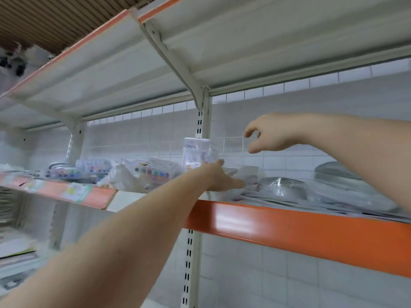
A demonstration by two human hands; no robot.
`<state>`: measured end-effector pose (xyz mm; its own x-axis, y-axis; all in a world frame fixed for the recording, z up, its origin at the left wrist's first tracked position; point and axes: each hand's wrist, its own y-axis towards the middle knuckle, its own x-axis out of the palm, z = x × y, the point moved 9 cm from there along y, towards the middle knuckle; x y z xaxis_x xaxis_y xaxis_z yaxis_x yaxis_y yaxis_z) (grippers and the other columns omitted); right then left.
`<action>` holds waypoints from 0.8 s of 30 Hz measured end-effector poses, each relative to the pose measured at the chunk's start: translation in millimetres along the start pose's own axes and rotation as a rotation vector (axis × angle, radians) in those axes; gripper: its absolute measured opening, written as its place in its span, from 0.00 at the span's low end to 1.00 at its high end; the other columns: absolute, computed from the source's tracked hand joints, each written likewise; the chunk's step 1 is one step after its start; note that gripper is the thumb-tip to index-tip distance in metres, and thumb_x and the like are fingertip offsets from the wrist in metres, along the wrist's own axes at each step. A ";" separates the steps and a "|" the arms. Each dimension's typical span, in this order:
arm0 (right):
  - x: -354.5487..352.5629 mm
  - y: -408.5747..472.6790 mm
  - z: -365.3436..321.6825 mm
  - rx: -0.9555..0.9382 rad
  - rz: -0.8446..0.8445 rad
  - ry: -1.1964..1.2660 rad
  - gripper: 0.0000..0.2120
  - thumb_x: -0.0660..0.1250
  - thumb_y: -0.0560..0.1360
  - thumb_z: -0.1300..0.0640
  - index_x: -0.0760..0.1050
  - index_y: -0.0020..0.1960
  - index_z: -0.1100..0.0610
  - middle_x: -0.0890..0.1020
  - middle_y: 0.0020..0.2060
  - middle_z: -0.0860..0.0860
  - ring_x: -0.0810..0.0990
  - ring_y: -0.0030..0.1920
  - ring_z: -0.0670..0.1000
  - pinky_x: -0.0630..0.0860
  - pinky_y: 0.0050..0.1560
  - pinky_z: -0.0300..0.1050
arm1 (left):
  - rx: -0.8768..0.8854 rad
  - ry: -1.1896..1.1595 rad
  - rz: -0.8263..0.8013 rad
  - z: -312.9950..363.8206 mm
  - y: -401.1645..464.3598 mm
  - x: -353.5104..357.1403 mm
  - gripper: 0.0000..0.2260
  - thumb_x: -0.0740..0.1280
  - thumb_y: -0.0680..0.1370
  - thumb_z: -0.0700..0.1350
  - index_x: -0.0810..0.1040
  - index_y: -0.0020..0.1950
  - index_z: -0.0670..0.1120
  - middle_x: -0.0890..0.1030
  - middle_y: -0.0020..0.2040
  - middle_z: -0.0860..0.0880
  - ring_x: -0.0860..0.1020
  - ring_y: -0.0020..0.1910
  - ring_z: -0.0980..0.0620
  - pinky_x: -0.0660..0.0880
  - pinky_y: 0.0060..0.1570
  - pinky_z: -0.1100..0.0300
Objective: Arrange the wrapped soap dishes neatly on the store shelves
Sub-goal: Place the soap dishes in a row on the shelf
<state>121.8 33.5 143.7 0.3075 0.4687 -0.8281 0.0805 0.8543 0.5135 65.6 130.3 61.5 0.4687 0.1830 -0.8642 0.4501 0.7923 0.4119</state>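
The left hand [219,177] reaches flat-fingered among what seem wrapped soap dishes [282,187] on the orange-edged shelf [278,221], its grip unclear, while the empty, loosely curled right hand [265,135] hovers; an elbow could topple the upright clear packet [196,155].

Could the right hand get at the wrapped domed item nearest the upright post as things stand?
Probably yes. The right hand hangs in the air above the shelf, fingers loosely curled and holding nothing, and the wrapped domed item lies below it with open space between. The left hand sits further left, off that path.
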 end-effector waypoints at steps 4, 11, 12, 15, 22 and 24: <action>20.7 33.7 -0.4 0.017 -0.073 -0.106 0.19 0.61 0.78 0.53 0.71 0.66 0.59 0.74 0.63 0.54 0.76 0.55 0.55 0.74 0.53 0.44 | -0.010 0.040 -0.073 -13.3 15.5 11.2 0.40 0.64 0.73 0.62 0.47 0.77 0.51 0.55 0.76 0.43 0.59 0.73 0.41 0.61 0.67 0.49; 89.6 78.9 6.9 0.024 -0.266 -0.155 0.34 0.57 0.77 0.63 0.45 0.77 0.51 0.59 0.74 0.55 0.64 0.70 0.56 0.69 0.64 0.48 | 0.083 -0.012 -0.066 -15.0 16.7 11.4 0.31 0.61 0.79 0.46 0.47 0.77 0.53 0.57 0.75 0.44 0.63 0.71 0.42 0.67 0.66 0.49; 97.6 76.6 8.4 0.033 -0.316 -0.102 0.35 0.58 0.76 0.64 0.44 0.77 0.49 0.57 0.75 0.53 0.62 0.72 0.56 0.66 0.68 0.51 | 0.103 -0.023 -0.058 -12.9 14.6 10.3 0.30 0.59 0.79 0.44 0.48 0.77 0.54 0.58 0.74 0.45 0.62 0.71 0.42 0.66 0.67 0.48; 103.8 64.2 9.8 0.060 -0.396 0.027 0.30 0.60 0.76 0.62 0.57 0.75 0.48 0.65 0.68 0.52 0.70 0.61 0.53 0.74 0.57 0.51 | 0.065 -0.068 -0.009 -14.9 9.6 1.9 0.27 0.59 0.77 0.41 0.58 0.73 0.57 0.60 0.72 0.42 0.62 0.69 0.41 0.65 0.66 0.49; 73.2 56.3 21.1 0.105 -0.133 -0.044 0.17 0.55 0.79 0.44 0.74 0.46 0.54 0.80 0.36 0.52 0.77 0.41 0.51 0.64 0.34 0.38 | -0.027 -0.033 0.156 -25.4 10.0 -8.6 0.36 0.61 0.69 0.70 0.65 0.69 0.50 0.64 0.69 0.42 0.63 0.68 0.39 0.65 0.64 0.42; 78.8 59.9 17.7 0.098 -0.132 -0.067 0.17 0.54 0.79 0.43 0.73 0.46 0.54 0.77 0.42 0.52 0.72 0.40 0.50 0.65 0.33 0.38 | -0.048 -0.027 0.175 -29.2 12.2 -8.4 0.43 0.60 0.67 0.72 0.57 0.75 0.48 0.66 0.69 0.43 0.64 0.68 0.40 0.66 0.63 0.43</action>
<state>167.7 117.7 113.2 0.3505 0.3347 -0.8747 0.2157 0.8800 0.4231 44.9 155.4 65.3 0.5571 0.3058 -0.7721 0.3232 0.7766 0.5408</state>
